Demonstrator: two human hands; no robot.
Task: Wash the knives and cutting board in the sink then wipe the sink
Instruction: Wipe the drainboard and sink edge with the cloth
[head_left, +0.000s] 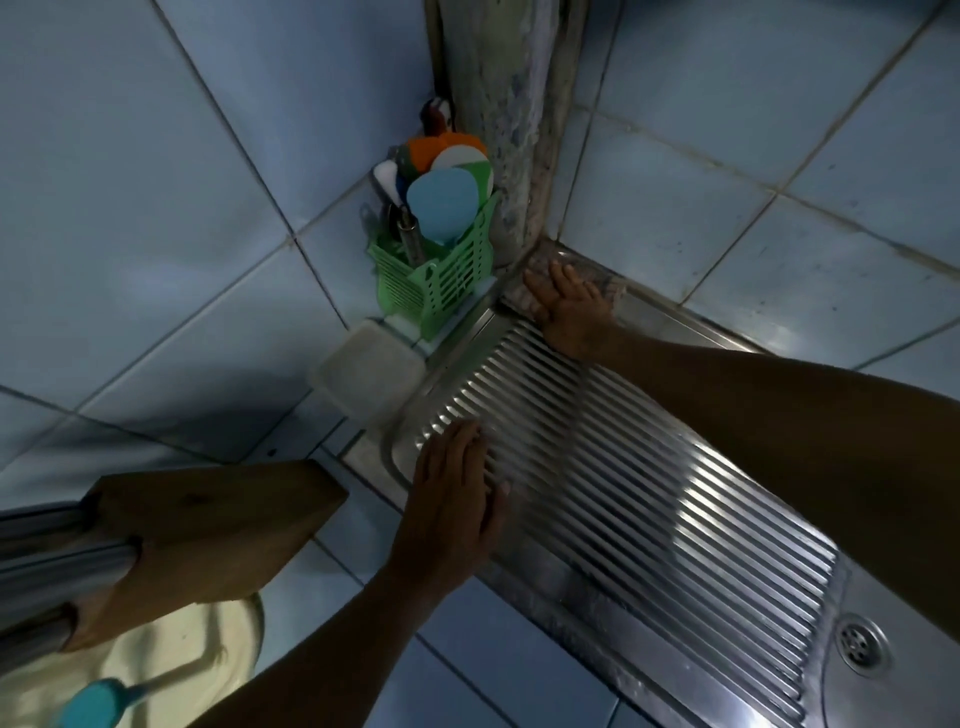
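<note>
Head view: right hand (566, 301) flat at the sink (597, 467) drainboard's far corner, grip released; left hand (457, 499) flat, nearer the cutting board (208, 530) at left.

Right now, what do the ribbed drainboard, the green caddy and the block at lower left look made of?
Drainboard: likely stainless steel, with bright glints on pressed ribs.
Green caddy: plastic, by its moulded slats and matte colour.
Block: wood, brown with faint grain, unglossed.
</note>
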